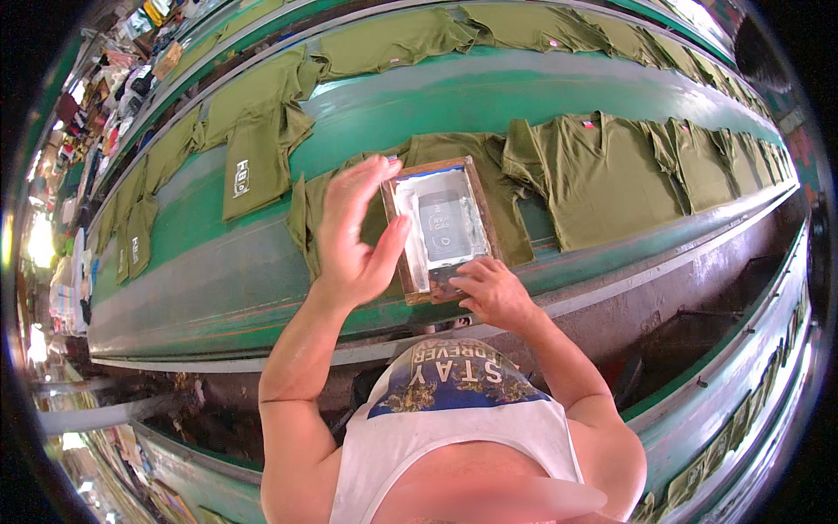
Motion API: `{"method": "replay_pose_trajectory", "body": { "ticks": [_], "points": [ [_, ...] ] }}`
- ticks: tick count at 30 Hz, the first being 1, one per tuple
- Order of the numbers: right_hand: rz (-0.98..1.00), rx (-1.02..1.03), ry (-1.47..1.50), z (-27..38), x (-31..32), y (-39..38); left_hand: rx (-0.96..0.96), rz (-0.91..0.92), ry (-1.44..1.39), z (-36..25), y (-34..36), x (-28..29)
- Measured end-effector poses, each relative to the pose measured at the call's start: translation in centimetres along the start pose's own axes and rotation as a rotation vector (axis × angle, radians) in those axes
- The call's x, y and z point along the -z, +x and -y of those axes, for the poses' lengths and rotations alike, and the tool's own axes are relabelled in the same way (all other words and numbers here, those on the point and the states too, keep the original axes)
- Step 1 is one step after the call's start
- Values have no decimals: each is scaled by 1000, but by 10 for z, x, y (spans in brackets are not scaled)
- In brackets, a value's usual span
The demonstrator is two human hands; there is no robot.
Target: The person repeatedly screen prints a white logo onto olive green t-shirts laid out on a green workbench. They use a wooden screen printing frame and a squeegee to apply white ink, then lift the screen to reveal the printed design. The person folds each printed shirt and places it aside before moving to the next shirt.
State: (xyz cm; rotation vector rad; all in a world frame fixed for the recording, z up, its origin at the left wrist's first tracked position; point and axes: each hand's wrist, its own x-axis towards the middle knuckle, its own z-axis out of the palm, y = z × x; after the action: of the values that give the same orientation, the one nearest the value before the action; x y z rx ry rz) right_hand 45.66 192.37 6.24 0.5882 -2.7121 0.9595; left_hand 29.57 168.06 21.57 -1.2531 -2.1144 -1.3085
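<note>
Long green tables (419, 96) curve across a workshop, lined with olive shirts (611, 188) laid side by side; at far left is a jumble of clutter (113, 96). At the centre, a wooden frame (484, 205) lies over one olive shirt (511, 223), near the close edge of its table. Inside the frame is a pale mesh panel (445, 223) with a greyish rectangle and faint marks. The person's left hand (356, 246) is at the frame's left side, thumb and fingers spread apart; whether it touches the wood is unclear. The right hand (493, 293) is at the near right corner, its fingers bent over a dark piece (443, 281) at that end; I cannot tell whether they grip it. To the left, a shirt (253, 170) bears a white print. The person wears a white vest (384, 454) with a printed front.
</note>
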Motion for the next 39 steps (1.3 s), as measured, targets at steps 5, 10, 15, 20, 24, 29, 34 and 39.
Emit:
{"method": "replay_pose_trajectory", "body": {
  "ticks": [5,10,15,20,24,29,34,39],
  "points": [
    [168,-12,-80,-4,-13,14,479,431,392,85,-109,-52],
    [296,-118,-108,-10,-7,39,447,661,520,104,-144,-53],
    [156,-146,16,-33,5,73,469,687,489,103,-132,-47],
    [-71,-60,-94,-59,-23,116,443,689,487,101,-131,-46],
    [-127,-27,-133,-84,-47,145,457,691,453,104,-132,-45],
    [-62,-46,-164,-97,-60,161,459,665,447,105,-135,-47],
    [-26,-88,-216,-96,-59,171,436,660,450,106,-138,-49],
    [41,-114,-121,-102,-49,188,433,685,489,104,-136,-49]
  ]
}}
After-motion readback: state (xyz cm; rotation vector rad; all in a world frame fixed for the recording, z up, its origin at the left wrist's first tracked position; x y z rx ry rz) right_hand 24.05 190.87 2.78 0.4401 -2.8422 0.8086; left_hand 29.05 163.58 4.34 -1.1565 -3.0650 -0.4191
